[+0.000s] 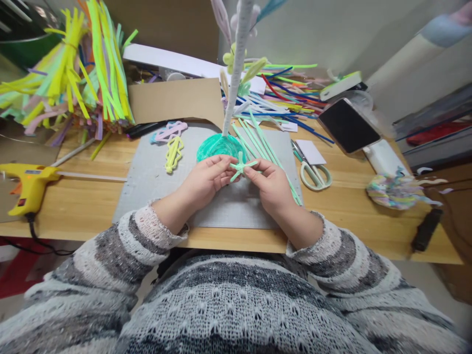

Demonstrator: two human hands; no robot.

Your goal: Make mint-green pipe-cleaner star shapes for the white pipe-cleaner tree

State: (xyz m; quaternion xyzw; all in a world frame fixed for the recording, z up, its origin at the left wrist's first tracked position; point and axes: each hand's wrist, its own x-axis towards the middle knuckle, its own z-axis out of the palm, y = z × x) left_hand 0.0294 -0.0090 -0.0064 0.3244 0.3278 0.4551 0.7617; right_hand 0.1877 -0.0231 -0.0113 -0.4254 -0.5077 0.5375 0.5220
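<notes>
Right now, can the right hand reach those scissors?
Probably yes. The scissors lie close beside the right hand, handles towards the person, with only flat green stems between. But its fingers are pinching the green star-shaped piece, so they'd have to let go first.

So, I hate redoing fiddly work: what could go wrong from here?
The left hand and right hand hold the green piece close to the green base; a knuckle might jolt its tall stem. The glue gun has its cord over the table edge, so a snag could drag it. The loose strips could get swept aside.
</notes>
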